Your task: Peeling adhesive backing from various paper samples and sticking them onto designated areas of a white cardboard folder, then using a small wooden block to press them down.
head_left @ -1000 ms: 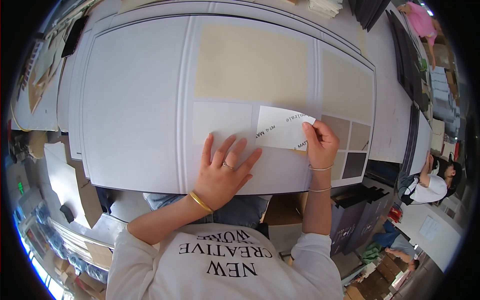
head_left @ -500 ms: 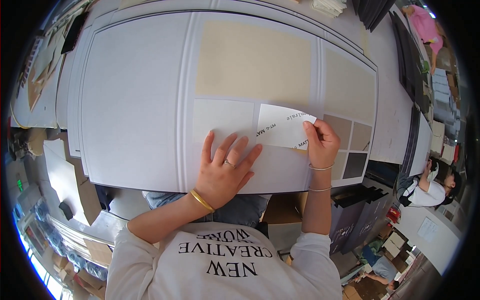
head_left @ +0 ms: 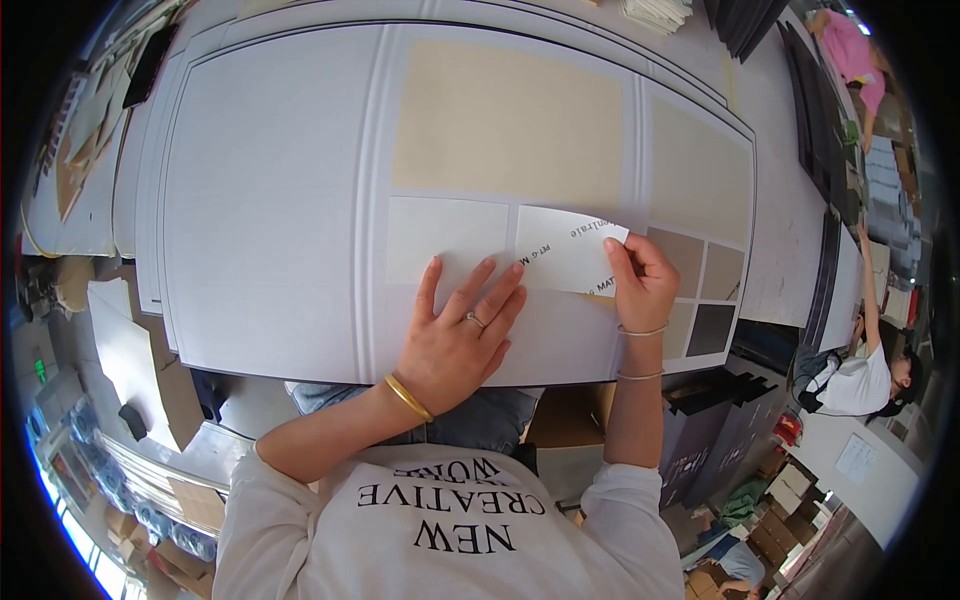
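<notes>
A large white folding board (head_left: 270, 200) lies before me, with coloured sample pieces on it. My right hand (head_left: 645, 278) pinches the right end of a white printed sample sheet (head_left: 565, 245) between thumb and fingers. That end is lifted a little off the board. My left hand (head_left: 462, 325) lies flat with its fingers apart. Its index fingertip meets the sheet's left edge, and other fingertips rest on the plain white sample (head_left: 445, 235) beside it. Above both is a big cream sample (head_left: 510, 120). Under the sheet's lower edge a thin yellowish strip shows.
Grey-beige (head_left: 697, 170), taupe (head_left: 675, 260) and dark grey (head_left: 710, 330) samples sit on the board's right panel. Dark boxes (head_left: 715, 430) stand below the table's right edge. At right a co-worker in white (head_left: 855, 385) stretches out an arm. A dark phone-like object (head_left: 150, 65) lies far left.
My left hand has slid slightly right and up, bringing its index fingertip onto the sheet's left edge. The sheet's right end has shifted a little left. The co-worker's arm has reached out.
</notes>
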Action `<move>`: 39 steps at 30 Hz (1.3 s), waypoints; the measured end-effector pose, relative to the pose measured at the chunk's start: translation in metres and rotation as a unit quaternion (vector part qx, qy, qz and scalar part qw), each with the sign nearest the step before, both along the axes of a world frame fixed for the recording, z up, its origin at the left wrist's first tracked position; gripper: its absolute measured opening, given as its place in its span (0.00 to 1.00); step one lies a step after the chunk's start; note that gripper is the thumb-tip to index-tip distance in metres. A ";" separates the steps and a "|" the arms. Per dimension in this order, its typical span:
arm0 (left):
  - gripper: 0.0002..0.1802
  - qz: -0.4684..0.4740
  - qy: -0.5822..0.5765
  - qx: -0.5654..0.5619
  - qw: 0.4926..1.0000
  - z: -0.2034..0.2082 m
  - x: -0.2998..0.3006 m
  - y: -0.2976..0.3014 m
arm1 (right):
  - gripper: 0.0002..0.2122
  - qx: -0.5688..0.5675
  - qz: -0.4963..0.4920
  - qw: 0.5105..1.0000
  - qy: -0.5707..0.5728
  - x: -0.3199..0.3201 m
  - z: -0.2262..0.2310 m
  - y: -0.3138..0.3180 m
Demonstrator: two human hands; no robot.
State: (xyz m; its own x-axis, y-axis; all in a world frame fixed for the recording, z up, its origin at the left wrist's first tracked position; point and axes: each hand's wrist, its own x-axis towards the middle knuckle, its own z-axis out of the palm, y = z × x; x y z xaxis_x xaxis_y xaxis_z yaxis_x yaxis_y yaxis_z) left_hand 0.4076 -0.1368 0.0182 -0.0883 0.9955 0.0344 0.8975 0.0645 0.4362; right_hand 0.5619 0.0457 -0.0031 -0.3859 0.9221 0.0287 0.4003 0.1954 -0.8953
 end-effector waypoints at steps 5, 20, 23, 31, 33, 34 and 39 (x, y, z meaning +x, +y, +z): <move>0.31 -0.002 0.004 0.001 1.000 0.002 0.001 0.002 | 0.05 -0.003 0.007 1.000 -0.010 0.001 0.002 0.001; 0.41 -0.031 0.014 0.016 0.999 -0.001 0.010 0.040 | 0.05 -0.033 0.003 0.999 0.010 -0.001 -0.004 0.003; 0.43 -0.061 0.005 -0.013 0.998 -0.010 0.014 0.047 | 0.04 -0.045 -0.002 0.999 0.003 -0.004 -0.004 0.001; 0.43 -0.074 -0.005 -0.001 0.997 -0.013 0.011 0.046 | 0.05 0.023 -0.024 0.998 -0.052 0.018 0.005 0.016; 0.43 -0.073 0.002 -0.002 0.997 -0.010 0.011 0.045 | 0.06 0.135 -0.086 0.981 -0.109 0.044 0.005 0.028; 0.42 -0.072 0.010 -0.008 0.997 -0.009 0.011 0.045 | 0.07 0.195 -0.117 0.966 -0.123 0.064 -0.004 0.035; 0.41 -0.095 0.040 -0.007 0.995 -0.014 0.023 0.061 | 0.07 0.073 -0.194 0.974 0.090 0.107 -0.022 0.034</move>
State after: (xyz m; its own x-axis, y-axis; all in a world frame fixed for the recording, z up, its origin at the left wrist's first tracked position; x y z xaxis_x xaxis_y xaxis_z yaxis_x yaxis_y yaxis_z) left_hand 0.4306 -0.0762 0.0038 0.1048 0.9943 0.0193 0.9260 -0.1047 0.3628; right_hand 0.6684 0.0797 -0.0255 0.0141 0.9785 0.2057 0.3079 0.1915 -0.9319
